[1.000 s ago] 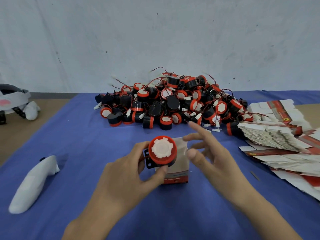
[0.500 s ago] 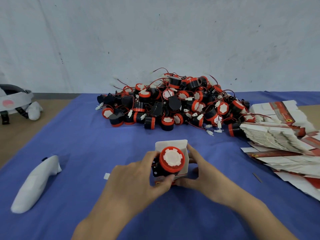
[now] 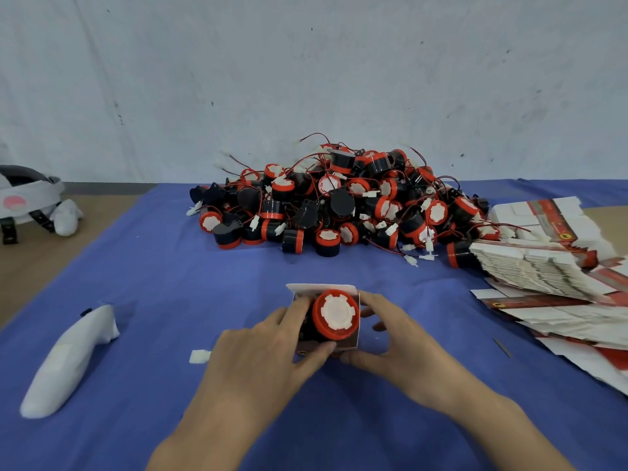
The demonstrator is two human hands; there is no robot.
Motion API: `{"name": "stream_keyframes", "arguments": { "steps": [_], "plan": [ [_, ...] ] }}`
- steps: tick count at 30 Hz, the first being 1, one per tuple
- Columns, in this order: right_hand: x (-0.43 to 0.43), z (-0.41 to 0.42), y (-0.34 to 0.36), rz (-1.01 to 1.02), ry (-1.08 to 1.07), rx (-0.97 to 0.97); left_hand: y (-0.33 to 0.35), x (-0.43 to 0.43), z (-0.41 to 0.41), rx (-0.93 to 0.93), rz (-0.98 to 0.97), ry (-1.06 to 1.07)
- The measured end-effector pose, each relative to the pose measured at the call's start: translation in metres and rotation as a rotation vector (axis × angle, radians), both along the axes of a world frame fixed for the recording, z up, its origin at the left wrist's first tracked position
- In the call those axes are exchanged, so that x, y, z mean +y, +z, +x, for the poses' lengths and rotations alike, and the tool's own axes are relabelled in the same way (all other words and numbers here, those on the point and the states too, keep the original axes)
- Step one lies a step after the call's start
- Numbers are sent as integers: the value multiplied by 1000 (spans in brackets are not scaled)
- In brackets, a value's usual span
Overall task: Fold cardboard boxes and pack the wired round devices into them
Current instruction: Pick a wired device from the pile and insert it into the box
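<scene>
Red device [image 3: 334, 314] pinched at box [image 3: 321, 288], left hand [image 3: 258, 355]

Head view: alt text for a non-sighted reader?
The left hand grips a red-capped round device at the mouth of a small open cardboard box, which the right hand holds, on a blue cloth. Behind lies a pile of wired devices, with flat unfolded boxes at right.
</scene>
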State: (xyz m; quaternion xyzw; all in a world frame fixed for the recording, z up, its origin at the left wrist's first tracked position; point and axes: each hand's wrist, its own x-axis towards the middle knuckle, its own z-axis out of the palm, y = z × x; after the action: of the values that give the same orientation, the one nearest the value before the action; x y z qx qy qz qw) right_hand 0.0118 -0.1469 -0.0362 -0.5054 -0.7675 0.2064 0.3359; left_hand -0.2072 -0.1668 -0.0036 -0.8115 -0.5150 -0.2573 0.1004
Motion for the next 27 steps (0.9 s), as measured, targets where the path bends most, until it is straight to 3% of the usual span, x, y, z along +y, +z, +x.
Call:
{"name": "stream_keyframes", "arguments": {
  "steps": [7,15,24,27],
  "plan": [
    [-2,-3,1,22,-20,10,-4,6,-3,112,69,51],
    [-2,-4,-2,2,-28,21,-3,4,-7,29,68,60],
    [0,3,-5,-169,-83,70,3,2,-3,-780,-187,15],
    [-10,-2,12,67,-246,213,4,2,-2,-940,-200,36]
  ]
}}
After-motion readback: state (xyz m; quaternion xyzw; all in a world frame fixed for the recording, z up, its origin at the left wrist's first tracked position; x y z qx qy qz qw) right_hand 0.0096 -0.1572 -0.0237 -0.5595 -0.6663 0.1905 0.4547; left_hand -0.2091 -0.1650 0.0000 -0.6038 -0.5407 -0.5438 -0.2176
